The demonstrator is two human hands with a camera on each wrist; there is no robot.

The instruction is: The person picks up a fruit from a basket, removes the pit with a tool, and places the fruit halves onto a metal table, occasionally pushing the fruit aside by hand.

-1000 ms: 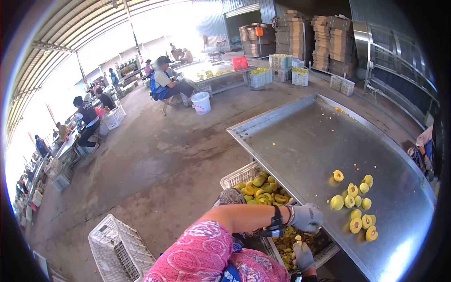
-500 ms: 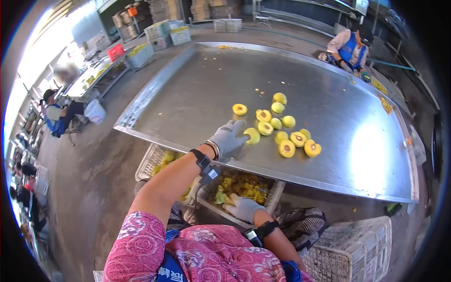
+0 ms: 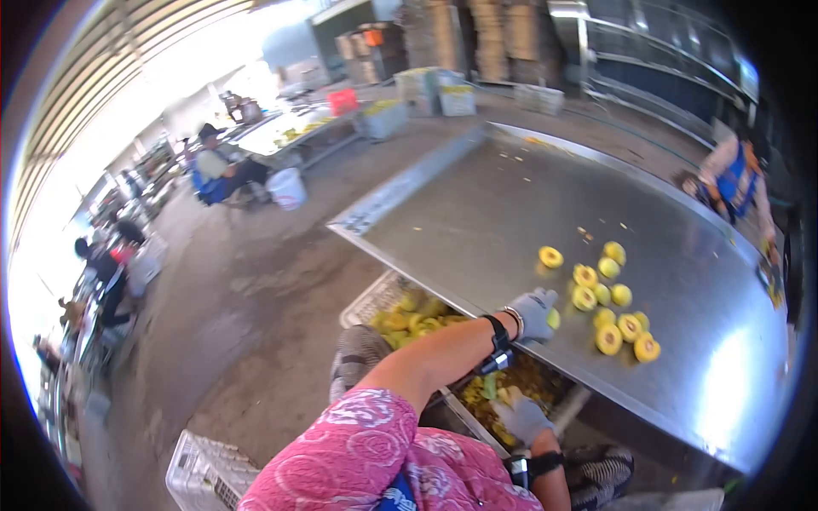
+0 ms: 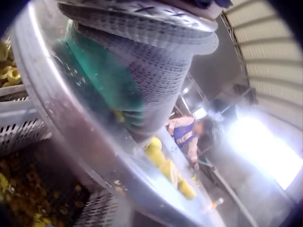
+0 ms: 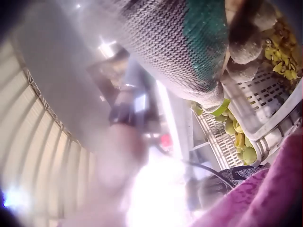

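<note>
My gloved left hand (image 3: 535, 313) is at the near edge of the metal table (image 3: 477, 221), its fingers curled on a yellow-green stone fruit (image 3: 553, 318) that is partly hidden behind them. Farther in on the tabletop lie several more fruits, some cut in half with brown pits showing, such as this fruit half (image 3: 608, 339). Lower down, my gloved right hand (image 3: 521, 417) is over a crate of yellow scraps (image 3: 464, 415) and grips a small pale-ended tool (image 3: 511, 394); its kind cannot be made out. A green piece (image 3: 490, 387) shows beside its fingertips.
A white crate (image 3: 362, 300) full of fruit stands left of the scrap crate, under the table edge. Another white crate (image 3: 200, 468) is on the floor at lower left. A person in a blue vest (image 3: 734, 179) is across the table. A white bucket (image 3: 286, 189) stands farther off.
My left hand has come from over the fruit crate onto the table and drawn a fruit slightly toward the edge. The right hand stays over the scraps. The head view swung right, then partly back.
</note>
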